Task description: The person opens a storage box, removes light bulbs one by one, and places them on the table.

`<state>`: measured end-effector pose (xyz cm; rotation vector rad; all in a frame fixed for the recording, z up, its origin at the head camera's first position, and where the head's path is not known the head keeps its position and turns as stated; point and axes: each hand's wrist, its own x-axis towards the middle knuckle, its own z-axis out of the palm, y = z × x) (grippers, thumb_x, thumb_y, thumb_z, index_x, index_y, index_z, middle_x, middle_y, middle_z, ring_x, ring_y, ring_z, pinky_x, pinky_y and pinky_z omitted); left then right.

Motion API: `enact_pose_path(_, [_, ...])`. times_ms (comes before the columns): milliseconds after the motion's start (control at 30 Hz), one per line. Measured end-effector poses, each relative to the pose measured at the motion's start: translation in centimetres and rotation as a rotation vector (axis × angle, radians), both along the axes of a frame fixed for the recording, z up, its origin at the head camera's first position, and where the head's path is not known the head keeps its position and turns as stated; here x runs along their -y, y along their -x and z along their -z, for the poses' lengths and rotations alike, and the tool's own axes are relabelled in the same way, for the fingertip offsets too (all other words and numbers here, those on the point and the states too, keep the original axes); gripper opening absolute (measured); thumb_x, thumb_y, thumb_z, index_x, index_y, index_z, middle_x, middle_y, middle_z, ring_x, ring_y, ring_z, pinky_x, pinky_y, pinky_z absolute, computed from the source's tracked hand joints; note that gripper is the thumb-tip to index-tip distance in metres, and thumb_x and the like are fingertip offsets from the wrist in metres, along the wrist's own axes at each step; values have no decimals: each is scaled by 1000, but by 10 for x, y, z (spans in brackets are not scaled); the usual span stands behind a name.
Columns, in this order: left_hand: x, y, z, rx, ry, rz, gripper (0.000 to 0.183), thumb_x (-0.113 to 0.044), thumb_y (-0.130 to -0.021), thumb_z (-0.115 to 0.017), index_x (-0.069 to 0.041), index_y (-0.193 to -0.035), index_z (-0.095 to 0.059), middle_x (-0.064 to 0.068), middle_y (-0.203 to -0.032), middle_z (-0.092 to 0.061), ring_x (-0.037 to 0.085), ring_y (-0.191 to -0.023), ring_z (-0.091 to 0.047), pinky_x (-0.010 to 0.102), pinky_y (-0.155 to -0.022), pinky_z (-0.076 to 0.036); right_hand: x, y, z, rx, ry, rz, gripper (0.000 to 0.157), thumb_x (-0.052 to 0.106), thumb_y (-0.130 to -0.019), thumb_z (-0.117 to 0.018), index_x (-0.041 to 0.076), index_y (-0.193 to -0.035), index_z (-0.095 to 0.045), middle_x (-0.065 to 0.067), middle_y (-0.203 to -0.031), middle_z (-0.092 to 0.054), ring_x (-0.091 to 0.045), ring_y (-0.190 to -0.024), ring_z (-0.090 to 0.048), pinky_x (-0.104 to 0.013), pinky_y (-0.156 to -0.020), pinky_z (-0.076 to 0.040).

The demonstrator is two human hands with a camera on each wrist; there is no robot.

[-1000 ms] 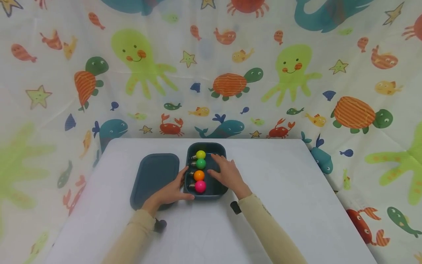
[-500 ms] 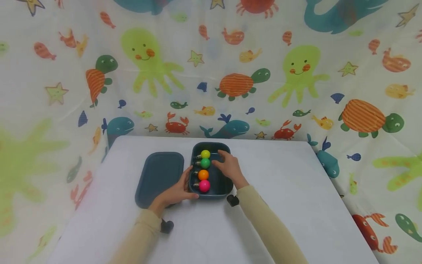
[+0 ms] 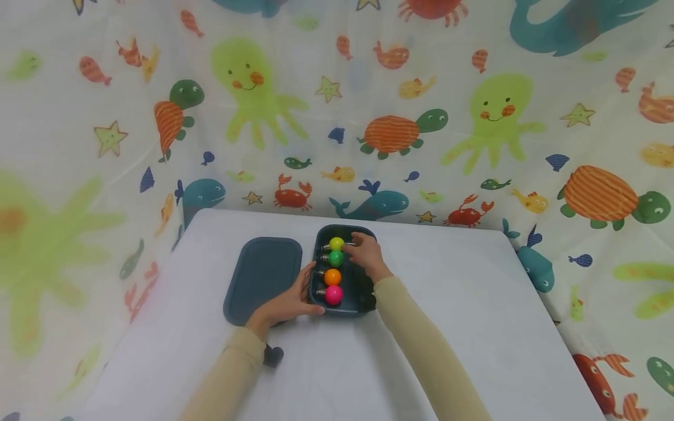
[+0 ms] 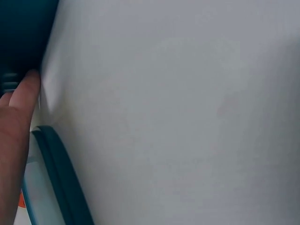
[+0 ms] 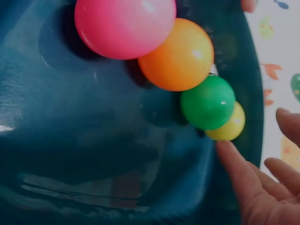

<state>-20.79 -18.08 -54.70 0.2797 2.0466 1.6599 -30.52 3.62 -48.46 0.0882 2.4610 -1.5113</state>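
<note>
Four-sided with rounded corners, a dark teal box [image 3: 347, 313] stands on the white table. Along its left side lie a yellow toy light bulb [image 3: 337, 243], a green bulb [image 3: 336, 258], an orange bulb [image 3: 332, 277] and a pink bulb [image 3: 334, 294], their silver screw bases pointing left. My left hand [image 3: 288, 301] rests against the box's near left corner, thumb at the front wall, fingers along the left wall. My right hand [image 3: 367, 255] reaches into the far end; in the right wrist view one fingertip [image 5: 224, 144] is right at the yellow bulb [image 5: 236, 123], other fingers spread apart.
A flat dark teal lid [image 3: 265, 275] lies left of the box, partly behind the left hand. The white table [image 3: 453, 304] extends to both sides. Behind it hangs a cloth [image 3: 358, 93] printed with sea animals.
My right hand has moved from the box's right part toward the yellow bulb at the far end. My left hand stays at the box's corner. The head view has shifted slightly.
</note>
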Motion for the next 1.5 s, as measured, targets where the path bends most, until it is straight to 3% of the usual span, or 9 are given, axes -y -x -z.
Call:
enact_pose_path(200, [3,1,-3,-7,1,7,113,-28,-79,-83,-43,-153,1,5,-165,2,27,-149,-11,47,-117,-18,4,8,8,-11,-39,9,60,25,-92,-68,3,-143,-47,-15,-143,-51,-30,-103,-68,-42,-95,-51])
enact_pose_path(733, [2,3,-1,17,-29,15,112,-24,-80,-82,-41,-154,0,7,-164,3,27,-149,-13,46,-118,-17,16,27,27,-14,-99,23,57,27,-94,-66,-1,-140,-50,-19,-140,-53,-34,-122,-54,-47,-104,-43])
enact_pose_path(1067, [7,10,1,19,-30,23,113,-28,-78,-83,-44,-153,0,7,-164,4,27,-149,-11,47,-118,-17,24,36,33,-27,-126,24,55,27,-95,-65,-2,-138,-51,-19,-140,-53,-33,-119,-55,-45,-105,-42])
enact_pose_path(1500, [2,11,3,33,-32,-1,112,-25,-79,-83,-44,-153,-1,6,-164,3,25,-149,-14,46,-118,-17,22,41,33,-56,-165,-31,50,25,-95,-64,-3,-135,-54,-21,-136,-55,-34,-113,-57,-46,-103,-45])
